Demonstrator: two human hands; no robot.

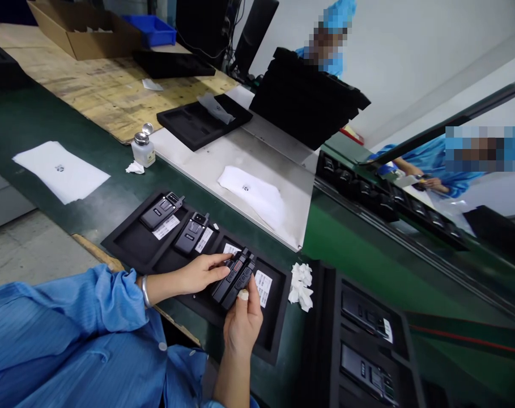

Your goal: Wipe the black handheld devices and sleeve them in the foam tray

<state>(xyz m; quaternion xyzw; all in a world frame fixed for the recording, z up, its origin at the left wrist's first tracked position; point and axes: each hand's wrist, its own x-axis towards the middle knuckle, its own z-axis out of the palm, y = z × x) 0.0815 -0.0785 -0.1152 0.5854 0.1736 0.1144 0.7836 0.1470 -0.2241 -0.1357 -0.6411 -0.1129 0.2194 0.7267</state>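
Two black walkie-talkies [237, 279] stand side by side between my hands, above a black compartmented tray [278, 331]. My left hand [198, 275] pinches the left one near its top with thumb and forefinger. Wrapped round the right one from the side is my right hand [244, 323], with a pale cover on the thumb tip. In the tray's left compartments lie a walkie-talkie [160, 211] and another walkie-talkie [191, 233], each beside a white printed label. A label [263, 288] shows in the right compartment. The undersides of the held pair are hidden.
Crumpled white tissue [301, 286] lies right of the tray, near another black tray [370, 340] with radios. A pump bottle [144, 150], a stack of white sheets [62, 170] and a white board [278, 226] lie beyond. Two co-workers in blue are across the line.
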